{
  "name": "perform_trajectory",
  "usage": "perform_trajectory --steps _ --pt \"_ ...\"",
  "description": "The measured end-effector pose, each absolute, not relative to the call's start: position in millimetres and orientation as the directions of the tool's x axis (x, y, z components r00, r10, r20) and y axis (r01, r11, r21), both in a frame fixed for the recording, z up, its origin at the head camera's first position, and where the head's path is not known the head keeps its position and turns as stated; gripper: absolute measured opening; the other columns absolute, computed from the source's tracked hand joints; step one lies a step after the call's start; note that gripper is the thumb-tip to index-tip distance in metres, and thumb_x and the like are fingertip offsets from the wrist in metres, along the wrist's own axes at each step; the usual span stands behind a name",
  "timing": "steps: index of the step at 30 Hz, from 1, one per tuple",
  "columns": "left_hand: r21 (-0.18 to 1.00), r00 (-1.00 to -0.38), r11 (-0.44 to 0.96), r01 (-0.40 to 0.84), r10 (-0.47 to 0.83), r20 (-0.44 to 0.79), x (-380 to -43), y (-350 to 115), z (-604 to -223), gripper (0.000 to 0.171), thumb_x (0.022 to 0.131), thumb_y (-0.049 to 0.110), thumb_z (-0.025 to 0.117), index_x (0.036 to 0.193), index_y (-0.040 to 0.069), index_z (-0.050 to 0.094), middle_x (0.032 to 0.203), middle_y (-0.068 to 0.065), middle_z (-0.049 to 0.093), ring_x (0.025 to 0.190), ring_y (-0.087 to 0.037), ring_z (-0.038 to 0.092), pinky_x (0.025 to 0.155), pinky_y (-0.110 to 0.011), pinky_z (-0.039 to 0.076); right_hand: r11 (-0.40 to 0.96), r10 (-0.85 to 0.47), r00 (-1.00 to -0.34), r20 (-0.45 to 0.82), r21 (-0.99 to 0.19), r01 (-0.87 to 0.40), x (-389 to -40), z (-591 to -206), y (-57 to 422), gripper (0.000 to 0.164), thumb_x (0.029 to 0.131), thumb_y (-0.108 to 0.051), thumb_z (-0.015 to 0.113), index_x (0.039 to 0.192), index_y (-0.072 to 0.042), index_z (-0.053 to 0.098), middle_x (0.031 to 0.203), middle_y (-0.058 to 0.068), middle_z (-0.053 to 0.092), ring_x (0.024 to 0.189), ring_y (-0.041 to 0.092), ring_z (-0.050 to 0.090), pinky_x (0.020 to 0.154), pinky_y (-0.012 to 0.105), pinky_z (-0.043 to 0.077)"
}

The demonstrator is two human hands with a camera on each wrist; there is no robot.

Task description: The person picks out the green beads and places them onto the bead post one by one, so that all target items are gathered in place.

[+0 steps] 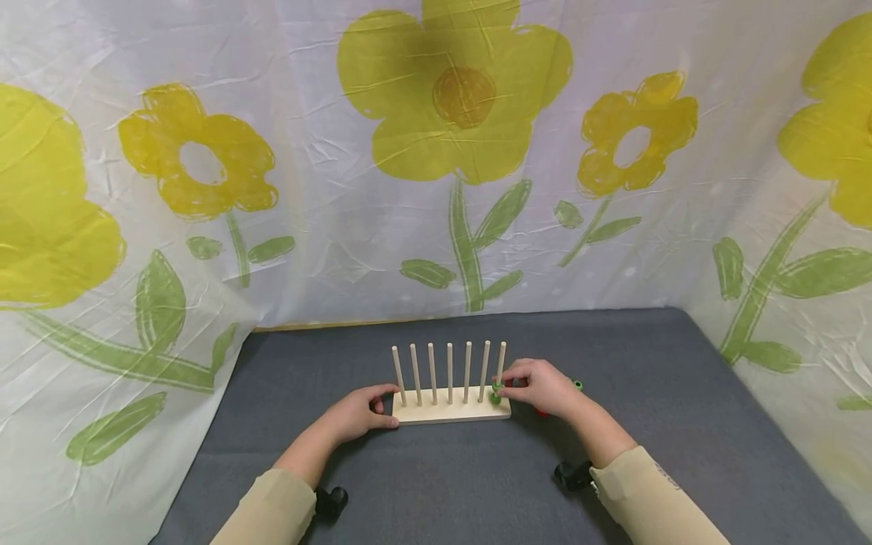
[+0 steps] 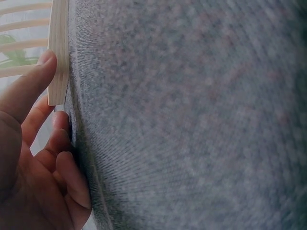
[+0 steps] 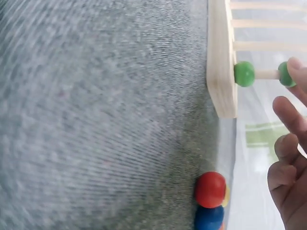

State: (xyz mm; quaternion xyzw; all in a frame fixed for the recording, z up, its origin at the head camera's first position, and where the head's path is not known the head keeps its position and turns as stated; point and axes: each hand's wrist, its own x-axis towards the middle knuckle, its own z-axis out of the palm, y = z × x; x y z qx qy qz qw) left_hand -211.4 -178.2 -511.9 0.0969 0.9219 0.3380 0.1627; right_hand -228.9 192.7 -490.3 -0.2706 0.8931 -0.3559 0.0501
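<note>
A light wooden base [image 1: 443,412] with a row of several upright pegs stands on the dark cloth. At its left end my left hand [image 1: 354,415] grips the wood, with the thumb [image 2: 47,67] on the front side and a fingertip behind the end. My right hand [image 1: 543,386] is at the rightmost peg [image 1: 501,361] and pinches a green bead [image 3: 284,75] partway up it. Below, another green bead [image 3: 244,74] sits at the foot of the same peg. The other pegs are bare.
Loose beads lie on the cloth to the right of the base, partly behind my right hand: a red bead [image 3: 210,189], a blue bead [image 3: 209,218] and a green bead [image 1: 577,384]. A white curtain [image 1: 327,250] with yellow flowers hangs along the table's back and sides.
</note>
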Motion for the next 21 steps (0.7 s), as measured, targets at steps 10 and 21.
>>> perform_trajectory --steps 10,21 --pt "0.665 -0.929 0.744 0.064 0.288 -0.233 -214 -178 -515 0.061 0.080 0.032 0.084 0.136 0.021 0.060 0.081 0.000 0.052 0.068 -0.016 0.045 0.064 -0.033 0.035 0.647 -0.534 -0.841 0.083 -0.600 -0.470 -232 -499 190 0.018 0.089 -0.025 0.076 0.105 -0.018 0.079 0.089 -0.012 0.064 0.070 0.004 0.051 0.064 0.026 0.045" --pt "0.663 -0.927 0.745 0.077 0.299 -0.229 -211 -179 -514 0.062 0.081 0.032 0.083 0.137 0.020 0.059 0.081 -0.001 0.052 0.068 -0.016 0.045 0.064 -0.033 0.035 0.632 -0.527 -0.847 0.073 -0.632 -0.448 -233 -499 193 0.019 0.090 -0.028 0.076 0.107 -0.019 0.078 0.091 -0.012 0.064 0.068 0.005 0.049 0.062 0.027 0.044"
